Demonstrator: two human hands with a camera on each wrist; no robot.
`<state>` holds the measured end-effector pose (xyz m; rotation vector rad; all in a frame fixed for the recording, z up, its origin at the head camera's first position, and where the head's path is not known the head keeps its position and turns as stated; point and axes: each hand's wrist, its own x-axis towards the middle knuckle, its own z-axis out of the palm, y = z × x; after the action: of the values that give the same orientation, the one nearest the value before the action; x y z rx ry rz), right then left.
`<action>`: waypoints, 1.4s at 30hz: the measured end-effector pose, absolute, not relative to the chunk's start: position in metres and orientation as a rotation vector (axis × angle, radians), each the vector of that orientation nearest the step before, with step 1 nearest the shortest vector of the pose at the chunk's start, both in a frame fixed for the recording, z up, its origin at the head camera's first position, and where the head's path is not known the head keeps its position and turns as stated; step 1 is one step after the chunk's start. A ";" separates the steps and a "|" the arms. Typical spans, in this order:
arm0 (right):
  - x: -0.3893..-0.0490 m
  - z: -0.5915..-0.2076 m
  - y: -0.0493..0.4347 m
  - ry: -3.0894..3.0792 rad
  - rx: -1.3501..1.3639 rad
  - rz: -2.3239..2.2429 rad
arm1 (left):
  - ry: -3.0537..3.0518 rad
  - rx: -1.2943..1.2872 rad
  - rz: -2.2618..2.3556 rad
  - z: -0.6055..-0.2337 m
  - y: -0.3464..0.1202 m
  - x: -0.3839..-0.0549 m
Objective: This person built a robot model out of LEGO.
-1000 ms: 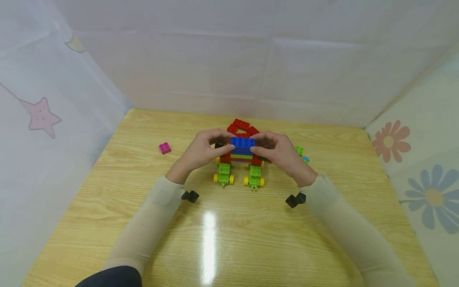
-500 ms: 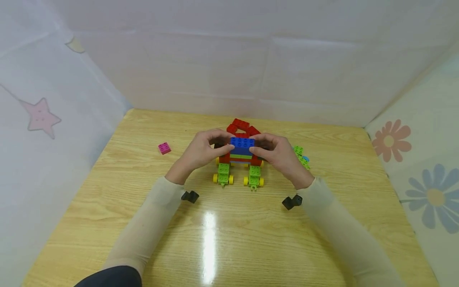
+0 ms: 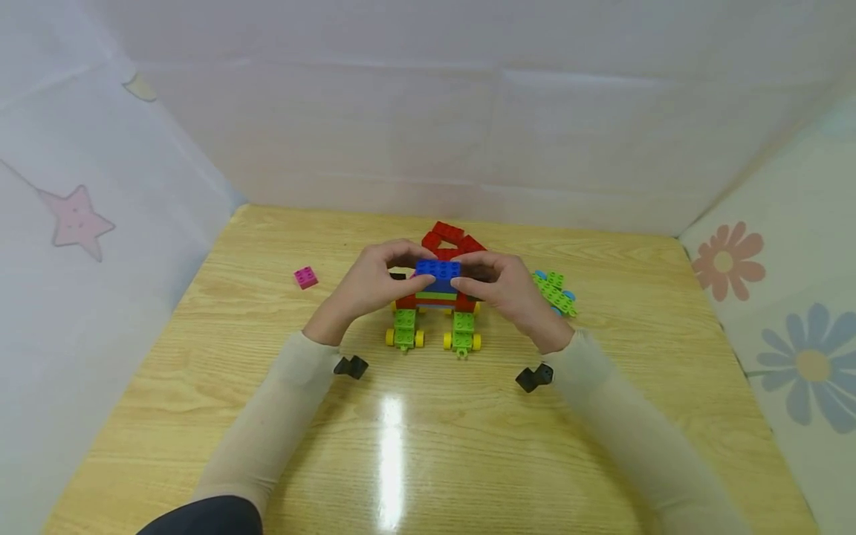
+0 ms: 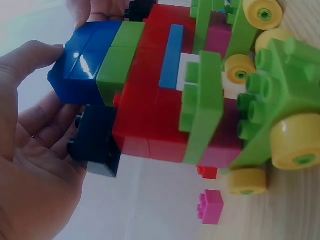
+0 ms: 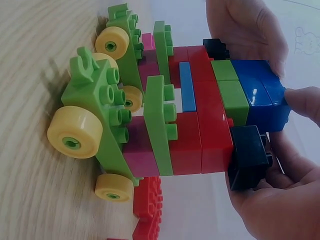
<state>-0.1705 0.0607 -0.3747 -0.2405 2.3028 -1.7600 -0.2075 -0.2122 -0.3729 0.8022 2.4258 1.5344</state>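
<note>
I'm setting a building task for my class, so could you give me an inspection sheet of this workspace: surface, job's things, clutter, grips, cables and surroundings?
Surface: wood-grain table, with a bright glare streak near the front.
Job's things: multicoloured brick model with yellow wheels, green bases and a blue top.
Clutter: loose pink brick to the left; red bricks behind the model; green piece with blue round parts to the right.
Grips: left grip and right grip pinch the blue top from either side.
Cables: nothing seen.
Surroundings: pale backdrop, with star print at left and flower prints at right.
</note>
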 end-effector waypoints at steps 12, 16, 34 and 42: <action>-0.174 -0.374 0.050 2.315 -0.381 -1.747 | 2.533 0.882 1.413 -0.359 -0.216 -0.201; -0.180 -0.372 0.062 2.324 -0.362 -1.797 | 2.545 0.877 1.379 -0.356 -0.216 -0.202; -0.231 -0.395 0.096 2.414 0.011 -1.842 | 2.563 0.843 1.346 -0.357 -0.215 -0.201; -0.247 -0.413 0.097 2.452 0.086 -1.752 | 2.565 0.863 1.338 -0.355 -0.213 -0.200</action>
<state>-0.2467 0.0965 -0.4135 0.0861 2.4522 -1.7517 -0.1998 -0.2134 -0.3551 0.8630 2.5652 1.3383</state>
